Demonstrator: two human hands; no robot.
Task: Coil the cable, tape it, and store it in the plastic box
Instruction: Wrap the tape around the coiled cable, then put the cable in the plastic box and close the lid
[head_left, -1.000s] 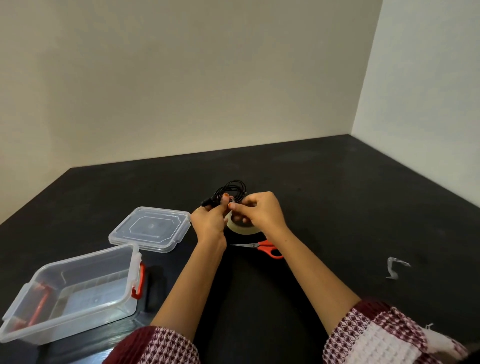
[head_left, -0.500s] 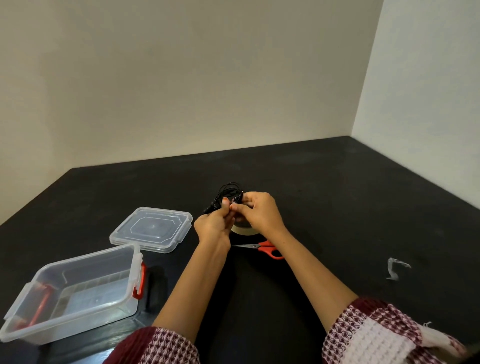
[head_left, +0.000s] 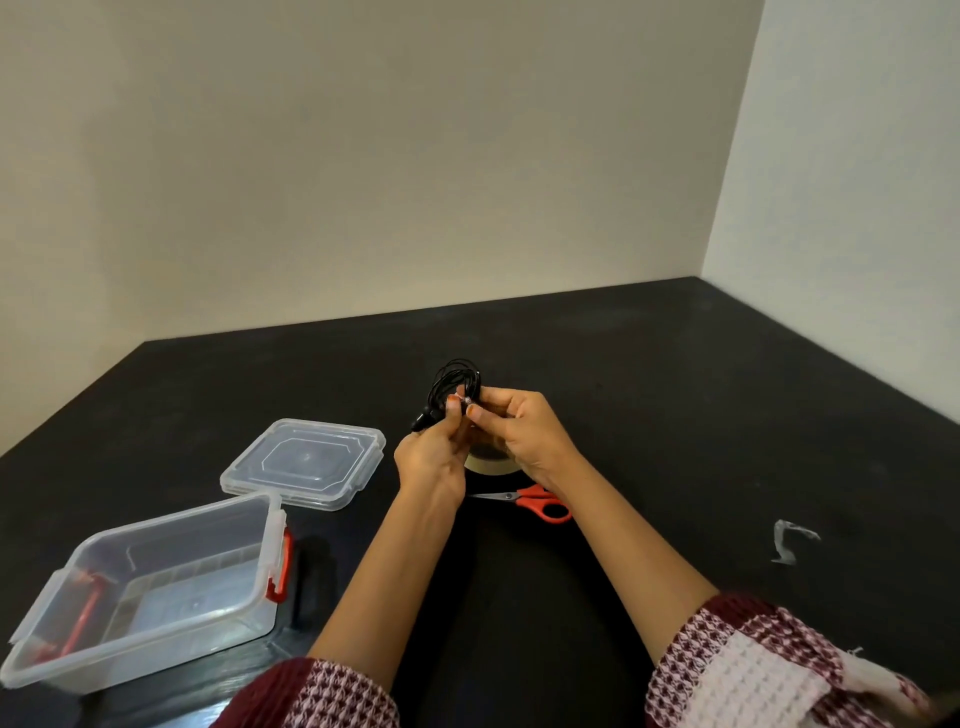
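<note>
Above the desk (head_left: 675, 395), the left hand (head_left: 434, 457) and right hand (head_left: 524, 434) both pinch the coiled cable (head_left: 454, 382) with their fingers (head_left: 456, 415); the open box (head_left: 171, 530) sits well left.

Your two forearms are bare from wrist to near the elbow. Your left sleeve (head_left: 332, 696) is a knit in maroon with a pink-and-white woven pattern, pushed up. Your right sleeve (head_left: 753, 670) matches it, with a plain white waffle-textured panel and a frayed thread at its edge.
</note>
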